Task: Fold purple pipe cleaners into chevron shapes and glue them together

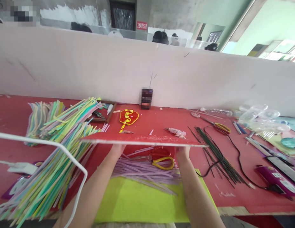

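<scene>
Both my hands hold up a flat red sheet (142,139), seen almost edge-on above the table. My left hand (116,149) grips it from below near its left part, and my right hand (182,152) grips it near the right part; most of each hand is hidden under the sheet. Beneath the sheet lie a bundle of lilac strips (142,171), red-handled scissors (159,152) and yellow-handled scissors (164,163). A yellow-green sheet (138,199) covers the table's near edge between my forearms.
A big pile of pastel strips (54,158) fills the left. A red-and-yellow ornament (127,117), a glue gun (177,131), dark green wires (216,155), a black cord (238,158), a purple tool (276,180) and clear plastic items (259,115) lie on the red table (233,193). A white divider wall (90,69) stands behind.
</scene>
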Demonstrator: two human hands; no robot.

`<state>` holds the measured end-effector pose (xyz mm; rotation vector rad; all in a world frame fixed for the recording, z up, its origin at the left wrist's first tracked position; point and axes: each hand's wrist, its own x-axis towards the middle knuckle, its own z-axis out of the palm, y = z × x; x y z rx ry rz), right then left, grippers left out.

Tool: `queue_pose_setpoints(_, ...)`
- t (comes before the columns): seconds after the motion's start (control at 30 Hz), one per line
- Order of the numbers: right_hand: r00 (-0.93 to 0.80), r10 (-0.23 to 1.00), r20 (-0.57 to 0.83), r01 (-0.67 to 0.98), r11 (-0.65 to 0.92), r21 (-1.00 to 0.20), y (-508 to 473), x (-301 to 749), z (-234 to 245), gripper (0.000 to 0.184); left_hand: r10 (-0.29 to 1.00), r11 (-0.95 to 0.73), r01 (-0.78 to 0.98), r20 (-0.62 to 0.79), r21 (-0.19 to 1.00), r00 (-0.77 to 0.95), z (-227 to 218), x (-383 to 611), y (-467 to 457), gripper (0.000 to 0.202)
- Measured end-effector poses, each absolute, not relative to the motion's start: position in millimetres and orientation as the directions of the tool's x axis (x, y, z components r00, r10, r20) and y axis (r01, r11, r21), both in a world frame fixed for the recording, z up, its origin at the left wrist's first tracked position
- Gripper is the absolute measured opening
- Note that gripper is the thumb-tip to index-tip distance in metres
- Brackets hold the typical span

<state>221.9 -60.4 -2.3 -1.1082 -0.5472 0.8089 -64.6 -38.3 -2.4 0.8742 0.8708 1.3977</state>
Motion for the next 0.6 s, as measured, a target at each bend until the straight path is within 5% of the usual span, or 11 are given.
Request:
queue_pose_setpoints(0.13,0.673,0.690,-0.266,-0.391,0.026,-0.920,-58.7,227.0,-7.6,0.011,0.989,0.138,-0.579,-0.143,0.803,0.037,11.0,-56.2,-47.6,0.021)
queue_pose_setpoints(0.6,0.573,0.815,-0.084,-0.406,0.193,-0.893,-63.9,213.8,13.0,0.031,0.981,-0.038,-0.457,-0.053,0.889,-0.184,20.4,-51.2,-50.2,0.044)
